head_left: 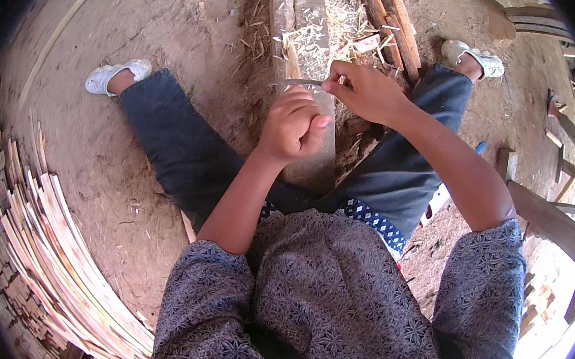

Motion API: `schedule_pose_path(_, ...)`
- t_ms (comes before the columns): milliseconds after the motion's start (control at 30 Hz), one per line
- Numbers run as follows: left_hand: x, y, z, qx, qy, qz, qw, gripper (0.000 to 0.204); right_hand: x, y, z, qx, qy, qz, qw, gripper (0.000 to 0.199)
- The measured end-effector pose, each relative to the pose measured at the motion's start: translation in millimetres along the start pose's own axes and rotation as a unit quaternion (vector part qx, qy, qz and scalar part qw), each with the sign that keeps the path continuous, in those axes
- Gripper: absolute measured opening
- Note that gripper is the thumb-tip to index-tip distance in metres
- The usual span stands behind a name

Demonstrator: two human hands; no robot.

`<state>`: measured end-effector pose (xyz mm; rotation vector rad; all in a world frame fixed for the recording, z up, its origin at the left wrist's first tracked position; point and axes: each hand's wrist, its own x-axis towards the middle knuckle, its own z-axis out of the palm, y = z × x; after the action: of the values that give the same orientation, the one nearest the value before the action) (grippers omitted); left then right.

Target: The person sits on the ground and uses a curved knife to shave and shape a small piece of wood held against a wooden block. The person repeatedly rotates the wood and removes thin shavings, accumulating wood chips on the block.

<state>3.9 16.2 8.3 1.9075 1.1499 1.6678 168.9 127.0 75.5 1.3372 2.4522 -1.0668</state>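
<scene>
My right hand (370, 93) is closed, with thumb and forefinger pinching a thin grey knife (303, 82) whose narrow blade points left. That blade passes just above the knuckles of my left hand (295, 126), which is curled into a fist with the thumb bent to the side. Beyond the left knuckles, a pale piece of wood (291, 59) lies along a wooden plank (310, 9). Whether the left fingers grip that wood is hidden. The plank runs away from me between my spread legs, with wood shavings (310, 39) on it.
More shavings and split wood pieces (403, 32) lie right of the plank. A long stack of pale wood strips (71, 257) fills the left side. Dark wooden beams (551, 219) stand at the right. Dirt floor (188, 32) surrounds my white shoes (120, 76).
</scene>
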Motion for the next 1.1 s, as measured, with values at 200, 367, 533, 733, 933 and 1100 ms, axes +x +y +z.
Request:
schedule_pose_path(200,5.0,6.1,-1.7,-0.005,-0.008,-0.020,1.000,0.031,22.4,-7.7,23.2,0.025,0.057,-0.026,0.998,0.034)
schedule_pose_path(367,17.9,8.2,-4.1,0.003,0.002,-0.035,0.999,0.035,53.4,-1.8,23.1,0.045,0.087,-0.111,0.989,0.032)
schedule_pose_path(533,18.6,5.2,-8.0,0.011,-0.038,-0.039,0.998,0.030,23.7,8.8,9.9,0.077,0.035,-0.044,0.995,0.034)
schedule_pose_path(733,16.9,5.6,-4.0,0.006,-0.025,-0.021,0.999,0.030,13.7,12.2,13.8,0.033,0.069,-0.031,0.997,0.034)
schedule_pose_path(933,18.2,8.2,-0.4,0.005,-0.024,-0.026,0.999,0.031,77.0,61.7,44.8,-0.012,0.132,0.063,0.989,0.037)
schedule_pose_path(1100,17.0,5.2,-12.1,-0.019,-0.044,-0.037,0.998,0.030,51.2,49.3,24.6,0.120,0.078,0.066,0.988,0.038)
